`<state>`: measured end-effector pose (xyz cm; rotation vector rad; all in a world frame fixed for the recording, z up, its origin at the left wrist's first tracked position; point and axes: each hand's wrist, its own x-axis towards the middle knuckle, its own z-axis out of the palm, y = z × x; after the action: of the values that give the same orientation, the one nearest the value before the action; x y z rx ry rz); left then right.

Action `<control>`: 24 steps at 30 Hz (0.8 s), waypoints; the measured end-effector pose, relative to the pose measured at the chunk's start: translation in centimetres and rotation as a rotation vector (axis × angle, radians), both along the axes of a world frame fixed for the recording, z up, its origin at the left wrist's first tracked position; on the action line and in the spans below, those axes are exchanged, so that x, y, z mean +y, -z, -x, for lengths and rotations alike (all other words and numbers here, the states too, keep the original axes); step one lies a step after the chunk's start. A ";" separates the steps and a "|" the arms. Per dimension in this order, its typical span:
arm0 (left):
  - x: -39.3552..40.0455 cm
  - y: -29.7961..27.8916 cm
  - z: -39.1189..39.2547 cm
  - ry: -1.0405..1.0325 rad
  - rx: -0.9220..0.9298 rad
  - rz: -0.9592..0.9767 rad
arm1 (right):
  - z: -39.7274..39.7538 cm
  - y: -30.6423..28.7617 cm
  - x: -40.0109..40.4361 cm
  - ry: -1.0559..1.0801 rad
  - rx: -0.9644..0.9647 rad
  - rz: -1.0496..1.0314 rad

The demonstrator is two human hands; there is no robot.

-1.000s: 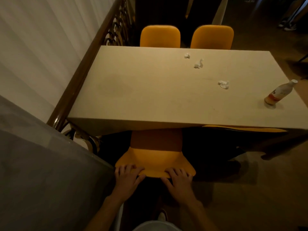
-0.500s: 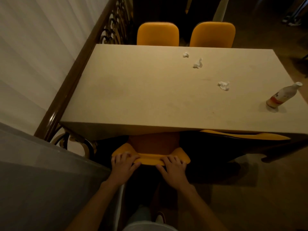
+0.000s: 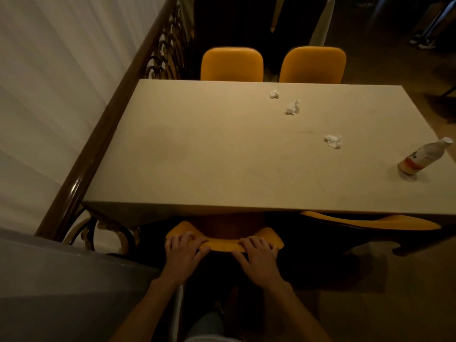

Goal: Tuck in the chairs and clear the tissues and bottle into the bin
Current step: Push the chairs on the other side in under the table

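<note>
Two hands rest on the top edge of one orange chair (image 3: 223,244), most of its seat under the near side of the desk (image 3: 197,156). Left hand (image 3: 181,255) and right hand (image 3: 259,257) each curl fingers over the backrest, grip closed on it. Three crumpled tissues (image 3: 274,94) (image 3: 293,108) (image 3: 333,141) and one bottle (image 3: 423,157) sit on the desk's right half. Two chairs (image 3: 232,64) (image 3: 313,64) stand opposite; a fourth (image 3: 370,222) is tucked at right.
</note>
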<state>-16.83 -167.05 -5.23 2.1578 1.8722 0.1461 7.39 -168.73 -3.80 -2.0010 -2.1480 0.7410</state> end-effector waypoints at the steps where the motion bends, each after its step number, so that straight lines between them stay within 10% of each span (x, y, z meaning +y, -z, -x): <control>1: 0.3 0.1 0.0 0.004 -0.001 -0.005 | -0.1 -0.1 0.4 -0.003 -0.004 0.007; 24: 8.2 1.8 -1.4 0.031 -0.030 -0.074 | -1.7 -0.3 9.1 0.017 0.037 0.093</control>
<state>-15.45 -158.82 -7.05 2.2191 1.8434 0.2436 9.13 -159.67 -3.54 -2.0299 -2.1112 0.8834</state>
